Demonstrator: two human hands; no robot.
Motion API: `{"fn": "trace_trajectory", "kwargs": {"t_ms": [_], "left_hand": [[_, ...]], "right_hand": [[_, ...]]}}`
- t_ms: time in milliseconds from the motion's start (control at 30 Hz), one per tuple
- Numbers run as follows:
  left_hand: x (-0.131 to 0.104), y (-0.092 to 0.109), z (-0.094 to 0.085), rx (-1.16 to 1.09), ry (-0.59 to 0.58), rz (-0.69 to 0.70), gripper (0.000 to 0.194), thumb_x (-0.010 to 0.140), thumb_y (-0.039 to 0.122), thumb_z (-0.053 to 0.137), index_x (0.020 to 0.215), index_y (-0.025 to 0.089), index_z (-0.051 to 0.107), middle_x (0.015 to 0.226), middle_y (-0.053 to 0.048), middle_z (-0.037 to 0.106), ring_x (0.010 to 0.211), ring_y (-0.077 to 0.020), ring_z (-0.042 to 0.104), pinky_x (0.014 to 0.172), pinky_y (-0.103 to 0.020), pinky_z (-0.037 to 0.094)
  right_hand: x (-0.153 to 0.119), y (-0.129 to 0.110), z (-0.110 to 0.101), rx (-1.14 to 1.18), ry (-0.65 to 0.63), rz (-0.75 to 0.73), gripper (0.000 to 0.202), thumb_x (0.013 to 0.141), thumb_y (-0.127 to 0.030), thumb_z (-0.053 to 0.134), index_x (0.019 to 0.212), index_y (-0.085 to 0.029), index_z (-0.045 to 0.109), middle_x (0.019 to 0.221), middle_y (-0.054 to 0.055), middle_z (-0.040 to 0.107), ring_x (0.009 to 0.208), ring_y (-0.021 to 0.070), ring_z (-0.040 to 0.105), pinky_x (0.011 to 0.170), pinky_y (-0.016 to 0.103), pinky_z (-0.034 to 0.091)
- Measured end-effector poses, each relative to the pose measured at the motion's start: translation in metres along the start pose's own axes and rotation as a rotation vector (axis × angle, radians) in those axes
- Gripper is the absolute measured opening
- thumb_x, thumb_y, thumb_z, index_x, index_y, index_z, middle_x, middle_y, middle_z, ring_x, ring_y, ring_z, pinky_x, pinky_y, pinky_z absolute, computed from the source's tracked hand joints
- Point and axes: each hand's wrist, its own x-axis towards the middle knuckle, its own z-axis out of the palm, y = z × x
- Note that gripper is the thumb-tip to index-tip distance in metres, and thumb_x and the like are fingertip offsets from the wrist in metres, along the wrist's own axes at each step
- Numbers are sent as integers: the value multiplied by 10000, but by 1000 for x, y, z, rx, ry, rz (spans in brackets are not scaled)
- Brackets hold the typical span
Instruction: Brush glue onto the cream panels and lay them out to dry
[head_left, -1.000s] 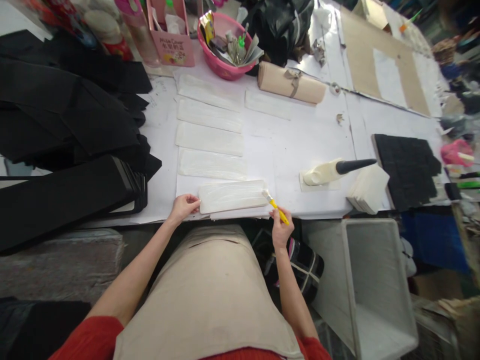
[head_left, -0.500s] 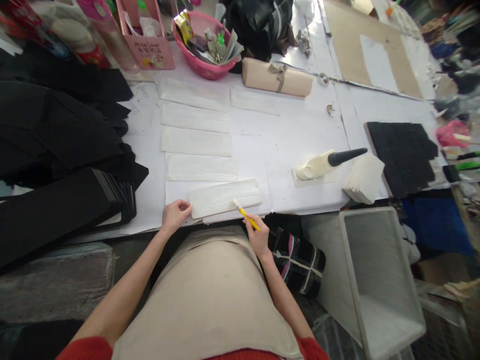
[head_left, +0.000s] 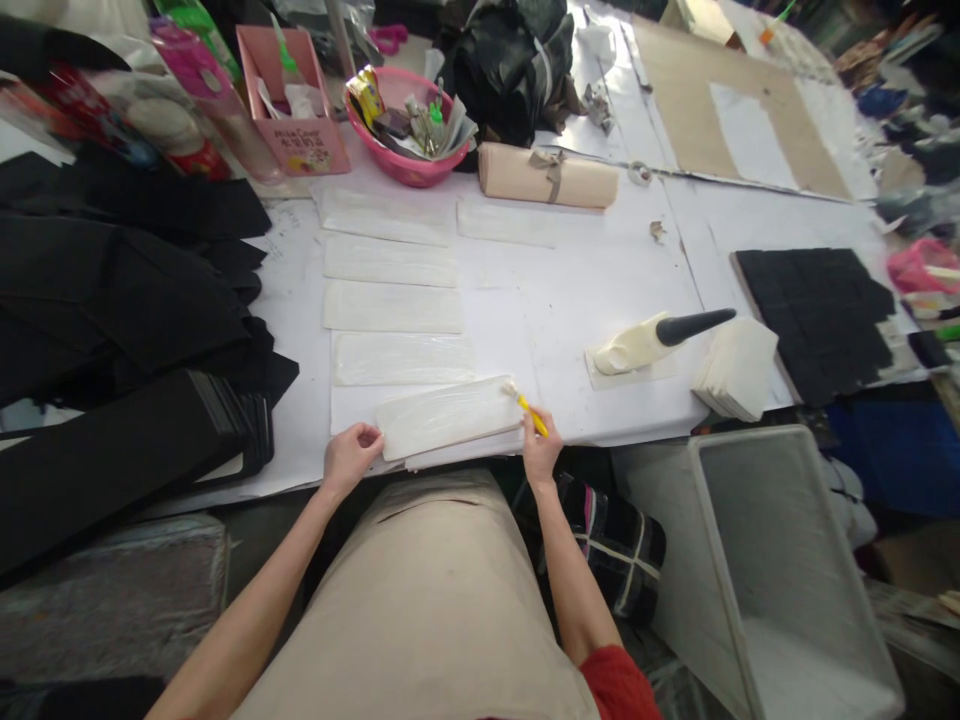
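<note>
My right hand is closed round a small yellow-handled brush. Its bristles touch the far right end of a white rectangular strip, which looks wet and streaked. At the strip's left end, my left hand pinches the near corner between thumb and fingers. Beyond it lie several similar glossy strips in a column on the white-covered table. Farther right, a cream-coloured bottle with a long black nozzle lies on its side on a small pale sheet.
Stacked black pieces crowd the left side. Behind the strips stand a pink bowl of small items, a pink box and a beige roll. White pieces and a black stack lie right; a grey bin stands below the edge.
My right hand has moved the brush rightward along the strip, from its middle to its far right end. My left hand stays at the left corner. The view has shifted slightly.
</note>
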Motion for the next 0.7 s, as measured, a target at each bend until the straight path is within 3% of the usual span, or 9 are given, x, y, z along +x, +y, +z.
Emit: {"fn": "trace_trajectory", "kwargs": {"t_ms": [67, 133, 333, 433, 567, 700], "left_hand": [[-1, 0, 0, -8, 2, 5, 147, 702, 371, 583, 704, 232, 629, 679, -15, 696, 667, -205, 647, 635, -272, 441], [-2, 2, 0, -22, 11, 10, 149, 709, 371, 583, 704, 230, 630, 677, -13, 695, 658, -200, 645, 636, -271, 447], [-5, 3, 0, -94, 47, 3, 175, 709, 387, 604, 696, 215, 635, 681, -17, 697, 643, -182, 637, 636, -261, 458], [-4, 1, 1, -192, 52, -22, 202, 691, 402, 624, 694, 201, 640, 652, -22, 683, 615, -176, 623, 609, -261, 461], [-4, 1, 2, -431, 3, -108, 243, 642, 409, 666, 686, 172, 633, 588, -18, 641, 530, -159, 586, 543, -264, 460], [-5, 1, 0, -519, -27, -117, 254, 624, 403, 699, 668, 163, 628, 574, -17, 628, 511, -149, 566, 508, -255, 441]], "right_hand": [[8, 1, -3, -14, 103, 39, 330, 936, -419, 478, 1070, -175, 655, 1009, 93, 705, 866, 195, 681, 820, 335, 530], [10, -4, -2, 4, 72, -3, 314, 932, -407, 492, 1078, -185, 658, 1013, 88, 702, 886, 198, 683, 842, 342, 527], [-29, -51, 43, 160, -367, -202, 234, 940, -316, 505, 1067, -230, 681, 999, 68, 717, 930, 195, 681, 851, 312, 525], [-46, -68, 64, 217, -486, -258, 220, 938, -298, 514, 1051, -227, 689, 982, 61, 722, 909, 189, 683, 829, 296, 522], [-57, -70, 76, 252, -539, -206, 214, 926, -326, 534, 1007, -213, 697, 965, 60, 727, 880, 191, 691, 790, 282, 530], [-60, -61, 65, 223, -511, -64, 223, 915, -359, 541, 1004, -205, 676, 918, 48, 719, 794, 183, 700, 714, 274, 543]]}}
